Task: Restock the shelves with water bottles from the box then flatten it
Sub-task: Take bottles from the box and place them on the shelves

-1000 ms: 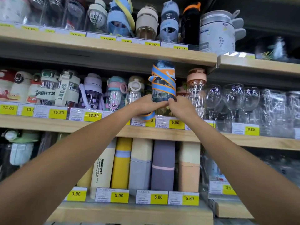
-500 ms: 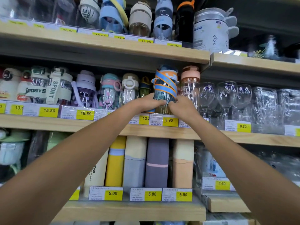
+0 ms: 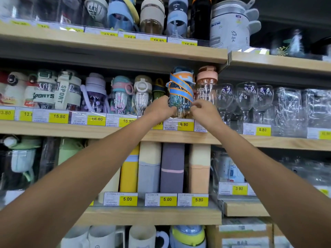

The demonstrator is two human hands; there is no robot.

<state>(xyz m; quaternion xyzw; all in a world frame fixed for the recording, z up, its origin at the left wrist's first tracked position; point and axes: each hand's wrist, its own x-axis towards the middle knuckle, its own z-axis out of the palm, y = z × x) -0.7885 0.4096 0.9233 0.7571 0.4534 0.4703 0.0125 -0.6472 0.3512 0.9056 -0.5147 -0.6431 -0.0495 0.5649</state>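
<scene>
Our left hand and right hand clasp the lower body of the clear blue water bottle wound with a blue-and-orange strap, upright on the wooden middle shelf beside a clear peach-lidded bottle. We judge restocking underway; flattening remains. Arms reach forward, nearly straight.

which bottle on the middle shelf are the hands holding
The bottle wound with a blue-and-orange strap, above the 9.90 tag, left of the pink-lidded bottle. The left hand and right hand both hold its lower part.
</scene>
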